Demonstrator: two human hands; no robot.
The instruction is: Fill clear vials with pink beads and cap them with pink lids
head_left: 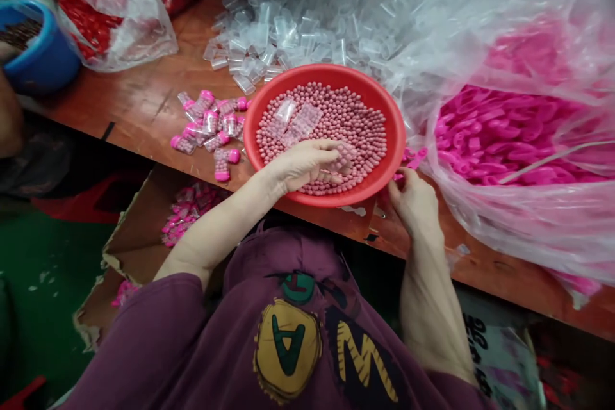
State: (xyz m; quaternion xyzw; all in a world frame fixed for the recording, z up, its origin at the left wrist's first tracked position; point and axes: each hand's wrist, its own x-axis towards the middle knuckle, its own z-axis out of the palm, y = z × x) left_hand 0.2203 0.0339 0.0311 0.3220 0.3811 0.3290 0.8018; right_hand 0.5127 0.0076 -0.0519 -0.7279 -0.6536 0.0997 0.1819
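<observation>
Left hand: the left hand point(307, 163) lies inside the red bowl point(396, 141), fingers curled narrowly around one small clear tube point(344, 157) pressed into the beads.
Right hand: the right hand point(413, 202) sits at the bowl's near right rim, fingers pinched on one pink cap point(417, 157); how much of the cap they cover cannot be told.
Beads: small pink beads point(355, 122) fill the one bowl, too many to count.
Tubes in bowl: two or three more clear tubes point(295, 118) lie on the beads, apart from the left hand.
Finished pieces: about a dozen filled tubes with pink caps point(209, 125) lie in a loose heap on the counter point(144, 102), just left of the bowl.
Empty tubes: one large pile of clear empty tubes point(288, 32) behind the bowl, uncountable.
Cap supply: one clear bag of pink caps point(500, 134) to the right of the bowl, touching it.
Other bags: one bag of red parts point(96, 19) at far left.
Blue tub: one blue tub point(45, 54) at the left edge.
Carton: one open cardboard carton point(139, 237) below the counter edge, holding more pink-capped tubes.
</observation>
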